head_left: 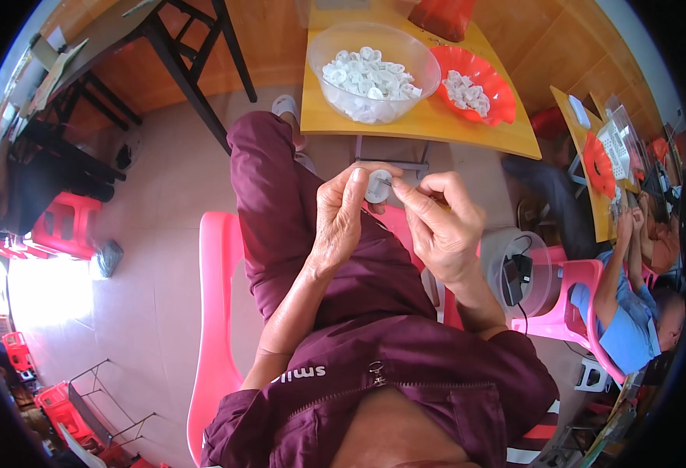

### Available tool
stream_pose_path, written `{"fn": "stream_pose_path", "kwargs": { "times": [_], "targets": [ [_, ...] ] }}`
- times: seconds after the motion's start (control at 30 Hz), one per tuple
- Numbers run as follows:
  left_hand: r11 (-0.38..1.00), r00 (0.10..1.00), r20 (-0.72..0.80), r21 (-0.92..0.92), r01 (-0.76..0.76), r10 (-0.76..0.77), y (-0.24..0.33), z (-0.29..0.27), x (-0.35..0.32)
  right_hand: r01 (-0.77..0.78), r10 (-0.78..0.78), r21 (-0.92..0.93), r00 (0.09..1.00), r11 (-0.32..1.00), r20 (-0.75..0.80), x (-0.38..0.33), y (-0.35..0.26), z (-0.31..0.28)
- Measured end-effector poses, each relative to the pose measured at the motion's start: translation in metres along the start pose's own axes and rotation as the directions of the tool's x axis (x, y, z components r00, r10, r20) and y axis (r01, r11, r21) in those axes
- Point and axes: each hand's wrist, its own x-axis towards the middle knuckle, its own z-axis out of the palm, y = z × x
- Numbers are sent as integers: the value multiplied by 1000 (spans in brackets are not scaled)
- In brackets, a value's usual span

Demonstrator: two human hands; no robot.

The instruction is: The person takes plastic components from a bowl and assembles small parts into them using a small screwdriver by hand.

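Note:
My left hand (341, 214) pinches a small white round plastic part (376, 187) between thumb and fingers, held above my lap. My right hand (440, 222) is right beside it, thumb and forefinger closed against the part's right edge; whether they hold a smaller piece is too small to tell. Ahead on the yellow table (421, 125) stands a clear plastic bowl (374, 70) full of similar white parts, and to its right a red dish (479, 86) with more white parts.
I sit on a pink plastic chair (214, 312). Another person in a blue shirt (631, 320) sits at right by a second yellow table (592, 156). A clear bucket (526, 273) stands at my right. Dark table legs (194, 70) and a red stool (66, 226) are at left.

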Motion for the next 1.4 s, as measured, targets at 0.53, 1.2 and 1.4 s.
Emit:
{"fn": "stream_pose_path", "kwargs": {
  "times": [0.53, 1.2, 1.4],
  "targets": [
    [991, 995, -94, 132, -20, 33, -8, 1, 3, 60, -42, -191, 994, 980, 96, 1, -8, 6],
    [995, 990, -137, 90, 29, -16, -16, 0, 2, -47, 52, -68, 996, 997, 72, -7, -2, 7],
    [997, 991, -130, 61, 39, -31, -13, -1, 2, -72, 74, -54, 997, 996, 36, -10, -6, 10]
  ]
}}
